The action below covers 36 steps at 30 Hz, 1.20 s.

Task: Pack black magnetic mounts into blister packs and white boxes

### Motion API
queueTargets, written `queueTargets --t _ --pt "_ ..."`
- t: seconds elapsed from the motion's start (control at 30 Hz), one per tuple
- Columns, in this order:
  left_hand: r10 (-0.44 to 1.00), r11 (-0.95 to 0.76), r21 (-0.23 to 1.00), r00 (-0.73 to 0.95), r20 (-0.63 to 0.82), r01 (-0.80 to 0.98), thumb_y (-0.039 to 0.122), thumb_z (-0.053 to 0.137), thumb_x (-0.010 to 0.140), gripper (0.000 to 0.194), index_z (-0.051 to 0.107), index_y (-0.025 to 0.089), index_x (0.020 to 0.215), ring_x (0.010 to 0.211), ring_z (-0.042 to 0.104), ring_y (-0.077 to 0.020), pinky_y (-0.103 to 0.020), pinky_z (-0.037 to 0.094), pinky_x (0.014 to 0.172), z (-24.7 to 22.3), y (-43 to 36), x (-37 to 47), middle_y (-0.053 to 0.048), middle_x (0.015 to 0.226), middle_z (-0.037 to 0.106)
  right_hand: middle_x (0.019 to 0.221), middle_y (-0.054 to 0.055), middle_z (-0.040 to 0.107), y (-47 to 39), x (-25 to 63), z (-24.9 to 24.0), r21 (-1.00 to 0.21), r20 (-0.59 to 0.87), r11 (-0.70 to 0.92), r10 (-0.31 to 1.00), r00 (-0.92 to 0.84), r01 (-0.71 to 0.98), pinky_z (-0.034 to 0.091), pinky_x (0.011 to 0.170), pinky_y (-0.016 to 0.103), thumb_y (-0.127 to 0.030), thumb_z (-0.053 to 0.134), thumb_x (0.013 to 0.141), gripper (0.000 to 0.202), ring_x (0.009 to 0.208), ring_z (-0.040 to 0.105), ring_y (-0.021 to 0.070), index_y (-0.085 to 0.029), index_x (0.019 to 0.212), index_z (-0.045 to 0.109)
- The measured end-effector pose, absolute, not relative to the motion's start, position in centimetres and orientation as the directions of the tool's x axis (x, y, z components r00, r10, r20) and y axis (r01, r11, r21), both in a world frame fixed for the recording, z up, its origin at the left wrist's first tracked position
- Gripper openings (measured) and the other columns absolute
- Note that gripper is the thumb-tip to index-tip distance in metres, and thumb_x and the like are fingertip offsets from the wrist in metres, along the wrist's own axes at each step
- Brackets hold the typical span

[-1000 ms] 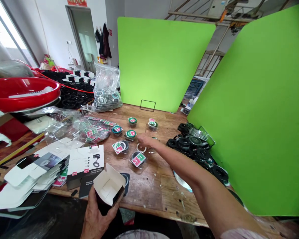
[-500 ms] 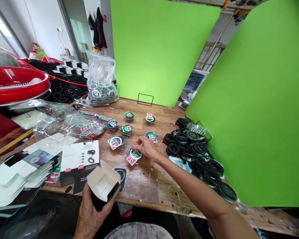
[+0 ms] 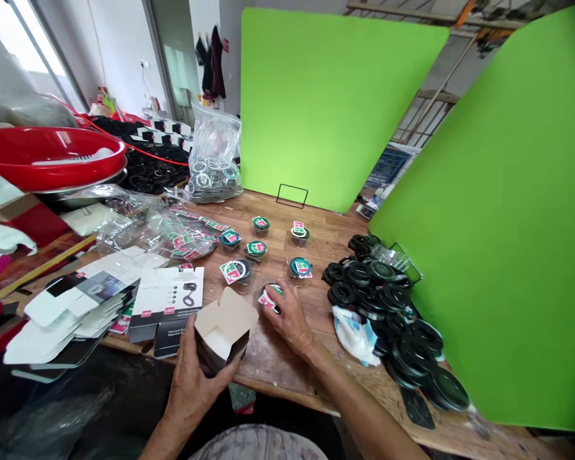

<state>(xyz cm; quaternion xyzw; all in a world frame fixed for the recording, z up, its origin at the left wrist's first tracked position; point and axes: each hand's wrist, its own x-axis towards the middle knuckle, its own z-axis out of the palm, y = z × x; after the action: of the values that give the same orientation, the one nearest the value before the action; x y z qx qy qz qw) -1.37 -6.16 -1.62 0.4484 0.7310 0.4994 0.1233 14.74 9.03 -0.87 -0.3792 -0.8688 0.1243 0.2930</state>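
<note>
An open box, white inside and dark outside (image 3: 220,348), is gripped from below by my left hand (image 3: 194,386), its flaps pointing up. My right hand (image 3: 290,319) is closed around a round item with a red, white and green card (image 3: 271,298), just right of the box. Behind my hands on the wooden table (image 3: 311,220) are several similar round items in clear packaging, such as the grey one with a white ring (image 3: 236,271) and the teal one (image 3: 300,267).
Black round parts (image 3: 383,294) are heaped at the right, beside a white cloth (image 3: 354,335). Flattened boxes (image 3: 76,313) lie at the left, below a plastic bag of cards (image 3: 186,236). Green panels (image 3: 335,108) stand behind. A red basin (image 3: 52,156) is at far left.
My right hand has closed on the round item and drawn it nearer the box. The camera view has turned left, bringing more of the left side into sight.
</note>
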Motion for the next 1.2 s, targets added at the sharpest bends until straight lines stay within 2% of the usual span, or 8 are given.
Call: queueTargets --t 0.1,0.2,0.33,0.43,0.63,0.77,1.0,1.2 --pt "0.835 0.043 0.788 -0.455 0.309 0.614 0.039 0.068 0.069 0.089 0.020 0.018 0.141 0.125 0.043 -0.0310 -0.049 0.036 0.104 -1.3 -5.4 -1.7 -0.018 0.136 0.042 0.130 0.015 0.048 8.4 16.0 3.0 -0.498 0.554 0.713 0.700 -0.451 0.493 0.039 0.097 0.045 -0.029 0.053 0.088 0.036 0.117 0.047 0.0254 -0.018 0.122 0.055" --pt "0.881 -0.040 0.731 -0.321 0.348 0.682 0.029 0.065 0.069 0.086 0.020 0.018 0.141 0.127 0.041 -0.0321 -0.050 0.035 0.105 -1.4 -5.0 -2.3 -0.018 0.135 0.042 0.137 0.015 0.042 6.9 16.5 7.8 -0.364 0.640 0.861 0.508 -0.577 0.354 0.037 0.099 0.045 -0.029 0.056 0.086 0.042 0.123 0.042 0.0254 -0.020 0.126 0.050" --pt "0.901 -0.136 0.642 -0.175 0.397 0.755 0.017 0.060 0.062 0.094 0.013 0.021 0.143 0.130 0.036 -0.0351 -0.053 0.036 0.103 -1.7 -5.0 -2.8 -0.017 0.139 0.039 0.135 0.015 0.045 5.4 16.0 11.1 -0.014 0.483 0.982 0.170 -0.859 0.186 0.039 0.094 0.050 -0.026 0.053 0.087 0.034 0.122 0.039 0.0298 -0.020 0.120 0.053" --pt "0.899 -0.155 0.637 -0.159 0.407 0.755 0.015 0.058 0.058 0.093 0.015 0.020 0.142 0.128 0.038 -0.0361 -0.054 0.039 0.101 -1.6 -5.1 -2.7 -0.017 0.137 0.040 0.130 0.014 0.050 5.2 15.8 11.7 0.164 0.293 0.983 0.034 -0.956 0.085 0.041 0.090 0.050 -0.019 0.050 0.088 0.027 0.118 0.040 0.0312 -0.018 0.114 0.057" --pt "0.902 -0.211 0.663 -0.117 0.415 0.718 0.012 0.056 0.054 0.090 0.021 0.021 0.137 0.123 0.043 -0.0349 -0.053 0.040 0.101 -1.3 -4.8 -1.8 -0.016 0.130 0.044 0.112 0.010 0.057 6.2 14.7 12.1 -0.009 0.087 0.993 -0.115 -0.990 -0.116 0.042 0.085 0.040 -0.050 0.059 0.082 0.035 0.100 0.046 0.0245 -0.019 0.098 0.064" --pt "0.887 -0.196 0.666 -0.160 0.433 0.719 0.016 0.057 0.058 0.085 0.019 0.021 0.135 0.120 0.045 -0.0338 -0.052 0.040 0.098 -1.3 -4.7 -1.3 -0.016 0.127 0.044 0.109 0.009 0.057 6.0 13.0 10.7 -0.114 0.058 0.992 -0.050 -0.997 -0.057 0.042 0.084 0.038 -0.039 0.051 0.089 0.023 0.097 0.047 0.0221 -0.018 0.092 0.062" --pt "0.899 -0.132 0.716 -0.222 0.378 0.685 0.022 0.061 0.061 0.076 0.026 0.020 0.128 0.113 0.048 -0.0315 -0.050 0.041 0.094 -0.7 -4.7 -0.8 -0.012 0.116 0.047 0.107 0.011 0.055 2.6 10.7 10.0 -0.290 0.077 0.876 0.422 -0.903 0.385 0.049 0.084 0.032 -0.006 0.051 0.077 0.031 0.095 0.052 0.0210 -0.013 0.107 0.052" --pt "0.876 -0.143 0.706 -0.243 0.416 0.694 0.033 0.062 0.066 0.078 0.023 0.018 0.133 0.119 0.045 -0.0344 -0.052 0.038 0.097 -1.4 -5.1 -0.8 -0.017 0.123 0.046 0.111 0.017 0.057 0.6 10.0 7.4 -0.267 0.170 0.874 0.458 -0.873 0.407 0.050 0.090 0.038 0.003 0.047 0.073 0.044 0.103 0.054 0.0242 -0.008 0.116 0.049"
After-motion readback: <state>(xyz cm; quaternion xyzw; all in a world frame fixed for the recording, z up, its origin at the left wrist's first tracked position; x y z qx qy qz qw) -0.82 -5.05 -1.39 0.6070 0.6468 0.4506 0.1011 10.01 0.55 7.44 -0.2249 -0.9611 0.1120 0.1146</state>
